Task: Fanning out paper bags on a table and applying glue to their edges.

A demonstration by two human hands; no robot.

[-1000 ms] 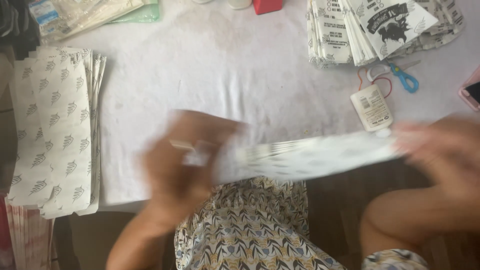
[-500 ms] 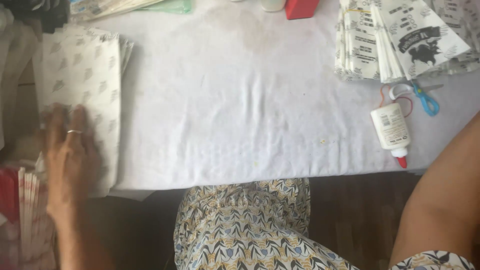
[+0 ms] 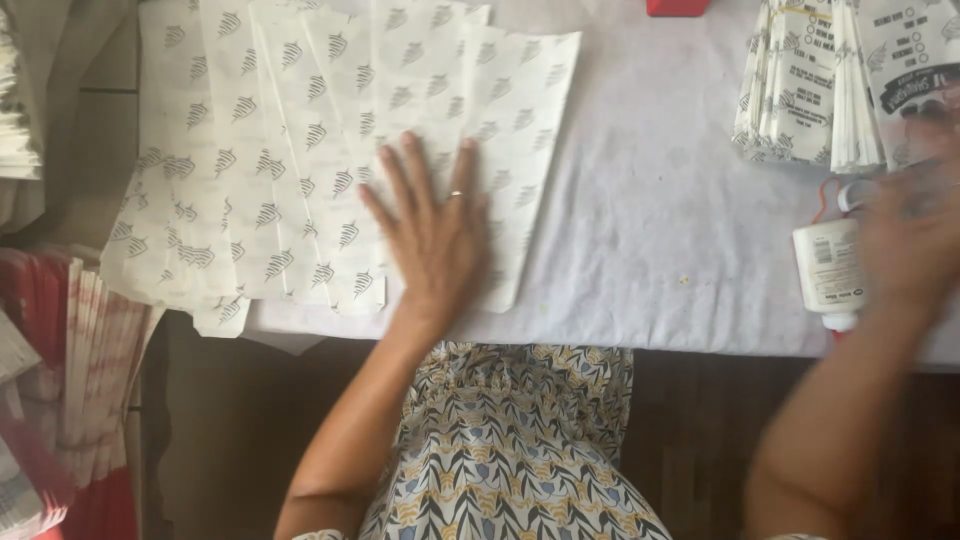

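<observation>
The left hand (image 3: 432, 232) lies flat, palm down and with the fingers spread wide, on a fanned stack of white paper sheets (image 3: 300, 150) printed with small grey marks; a ring (image 3: 456, 195) sits on one finger, and the hand holds nothing, it only presses on the paper. These sheets cover the left part of the table (image 3: 650, 180), which has a white cloth on it, and their lower ends reach the near edge of the table and hang a little over it at the left corner. The right hand (image 3: 910, 235) is at the right edge of the table and it is very blurred, so one cannot tell if it is open or closed around something; it is just beside a white glue bottle (image 3: 828, 268) that lies near the near right corner, and it seems to overlap it. Behind the bottle, at the far right corner, there is a pile of printed paper bags (image 3: 810, 85), fanned out. A small red object (image 3: 678, 6) touches the far edge of the table. To the left of the table, lower down, stand bundles of red and white paper (image 3: 80, 370)
</observation>
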